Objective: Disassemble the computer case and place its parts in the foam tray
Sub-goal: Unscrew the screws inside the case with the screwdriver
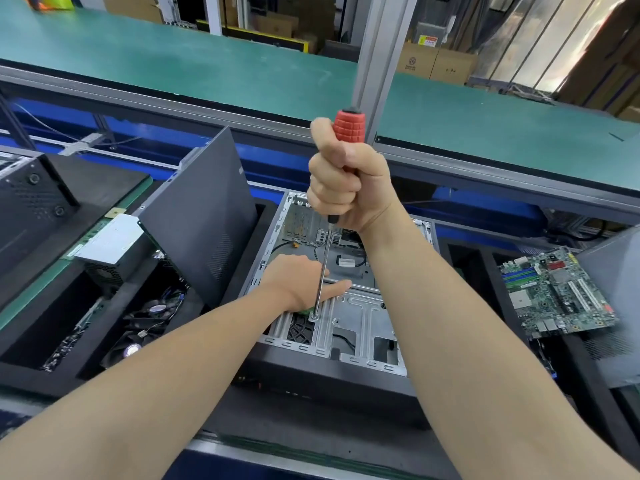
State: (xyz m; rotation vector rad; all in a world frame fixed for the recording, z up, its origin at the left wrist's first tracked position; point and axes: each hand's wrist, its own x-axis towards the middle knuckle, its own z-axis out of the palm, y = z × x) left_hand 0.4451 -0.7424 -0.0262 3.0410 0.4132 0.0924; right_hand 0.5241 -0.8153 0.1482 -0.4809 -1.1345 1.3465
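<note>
The open computer case (pixel 360 317) lies flat in front of me, its bare metal floor showing. My right hand (pixel 346 181) is closed around the red handle of a long screwdriver (pixel 323 271) held almost upright, its tip resting on a screw near the case's front left. My left hand (pixel 298 282) rests inside the case beside the shaft, index finger stretched out along a metal rail, covering something small and green. The black foam tray (pixel 41 372) sits at the left with several parts in its pockets.
A grey side panel (pixel 204 216) leans upright in the foam between tray and case. A power supply (pixel 107 244) and fans (pixel 152 313) lie in the left pockets. A motherboard (pixel 557 292) lies in foam at the right. A green conveyor belt (pixel 207 64) runs behind.
</note>
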